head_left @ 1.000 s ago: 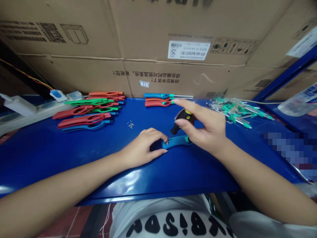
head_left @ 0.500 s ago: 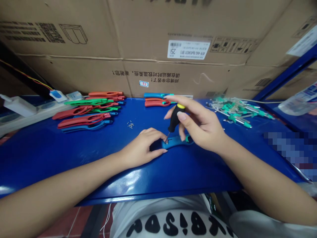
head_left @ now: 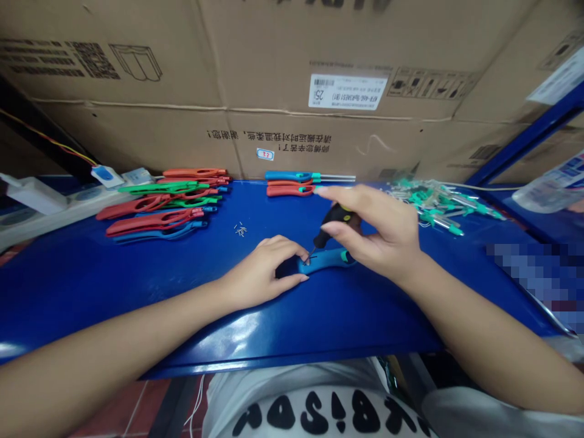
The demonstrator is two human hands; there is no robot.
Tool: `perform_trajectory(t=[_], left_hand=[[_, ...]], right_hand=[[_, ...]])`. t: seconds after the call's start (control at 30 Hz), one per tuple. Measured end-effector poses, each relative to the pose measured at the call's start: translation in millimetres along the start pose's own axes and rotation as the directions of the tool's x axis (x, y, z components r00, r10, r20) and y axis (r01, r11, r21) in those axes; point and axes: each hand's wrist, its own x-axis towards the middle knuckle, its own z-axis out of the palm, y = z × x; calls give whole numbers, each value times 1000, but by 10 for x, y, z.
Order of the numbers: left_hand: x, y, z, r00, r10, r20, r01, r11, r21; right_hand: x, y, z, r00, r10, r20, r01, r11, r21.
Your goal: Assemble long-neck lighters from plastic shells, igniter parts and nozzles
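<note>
A blue stick-lighter body (head_left: 325, 261) with a green part near its right end lies flat on the table. Thumb and fingertips of my left hand (head_left: 260, 272) pinch its left end. My right hand (head_left: 385, 234) grips a screwdriver (head_left: 329, 226) with a black and yellow handle, thumb and forefinger around it. The tool leans to the right, its thin shaft reaching down to the body's left end beside my left fingertips. Whether the tip sits in a screw is too small to tell. The body's right end is partly behind my right hand.
Small screws (head_left: 240, 230) lie loose behind my left hand. Red, green and blue lighter shells (head_left: 155, 220) are piled at the left, beside a power strip (head_left: 86, 201). Lighters with metal tubes (head_left: 289, 176) lie at the back. Green-and-metal inner parts (head_left: 438, 207) are heaped right, before a cardboard box (head_left: 274, 79).
The screwdriver's handle has tipped to the right and lower, and my right hand has shifted slightly right with it. My left hand and the blue body stay in place.
</note>
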Motion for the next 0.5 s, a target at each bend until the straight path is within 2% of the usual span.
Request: perform_trajectory(t=[0.13,0.3,0.43,0.5], left_hand=[[4,0,7,1000,-6,0,6,1000,1],[3,-2,12,1000,3,-14,-3,1000,4],[1,8,0,1000,-5,-4,5,1000,-12],[3,12,-2,1000,-6,-3,6,1000,-8]], right_hand=[[9,-61,-20,989,85,121,-101,986,129],[-2,-54,-32,999,-11,52,12,1000,-15],[-27,0,-3,975,87,203,-124,977,175],[-35,33,10,972,87,217,-128,975,184]])
